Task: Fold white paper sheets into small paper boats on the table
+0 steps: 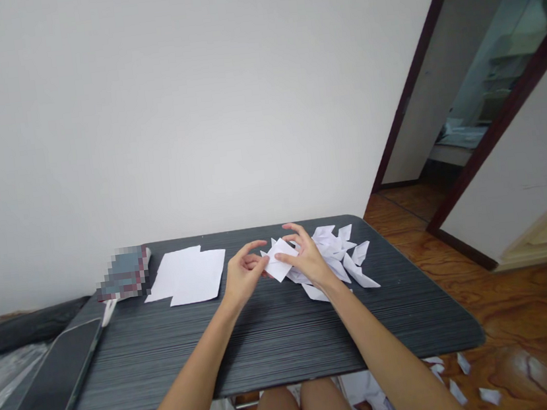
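Observation:
Between my two hands, a small folded white paper (280, 261) is held up over the dark table, one corner pointing toward me. My left hand (246, 271) pinches its left corner between thumb and fingers. With the thumb on its front face, my right hand (308, 254) grips the right side, fingers curled behind. Just behind and right of the right hand lies a pile of folded white paper pieces (331, 248), partly covered by that hand. Flat white paper sheets (197, 276) lie overlapping to the left of my left hand.
The dark wood-grain table (292, 356) stands against a white wall (241, 102). A tablet-like dark panel (50, 379) lies at its left edge, near a blurred-out object (125, 273). Paper scraps (490, 395) are scattered on the wooden floor (517, 321), and a doorway opens at right.

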`<state>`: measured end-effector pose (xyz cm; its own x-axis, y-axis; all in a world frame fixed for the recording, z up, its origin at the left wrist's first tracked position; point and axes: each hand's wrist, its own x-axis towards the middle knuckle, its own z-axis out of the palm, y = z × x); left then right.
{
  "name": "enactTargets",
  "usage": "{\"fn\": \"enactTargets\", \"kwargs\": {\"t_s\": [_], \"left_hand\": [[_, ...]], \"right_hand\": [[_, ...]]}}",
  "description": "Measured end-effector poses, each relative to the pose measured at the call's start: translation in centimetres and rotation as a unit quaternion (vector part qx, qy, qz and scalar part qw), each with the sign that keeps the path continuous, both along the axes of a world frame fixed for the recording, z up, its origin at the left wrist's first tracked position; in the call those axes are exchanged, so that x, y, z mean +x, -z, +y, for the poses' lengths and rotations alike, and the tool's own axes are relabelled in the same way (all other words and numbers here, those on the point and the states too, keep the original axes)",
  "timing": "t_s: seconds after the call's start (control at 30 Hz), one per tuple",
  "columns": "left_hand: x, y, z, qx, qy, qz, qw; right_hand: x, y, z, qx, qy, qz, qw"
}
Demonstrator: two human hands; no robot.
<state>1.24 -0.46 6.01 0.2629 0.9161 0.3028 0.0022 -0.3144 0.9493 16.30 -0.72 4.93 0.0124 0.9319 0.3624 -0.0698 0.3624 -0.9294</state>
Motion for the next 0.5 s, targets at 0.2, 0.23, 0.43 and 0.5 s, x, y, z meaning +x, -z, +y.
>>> {"fn": "enactTargets", "kwargs": {"t_s": [0.2,0.23,0.43,0.5], "left_hand": [[-0.1,0.0,-0.1,-0.010,0.014,0.012,1.000],[-0.1,0.1,0.0,-0.014,0.019,0.012,1.000],[-0.8,0.2,0.8,0.019,0.019,0.046,0.999],[-1.2,0.1,0.9,0.042,0.029,0.073,0.996]], "right_hand": [[0.3,0.3,0.0,-0.002,0.012,-0.028,1.000],[0.3,0.4,0.0,0.000,0.006,-0.025,1.000],[1.2,0.3,0.4,-0.010,-0.067,0.003,0.998],[1.6,0.2,0.4,-0.016,-0.071,-0.011,0.997]]}}
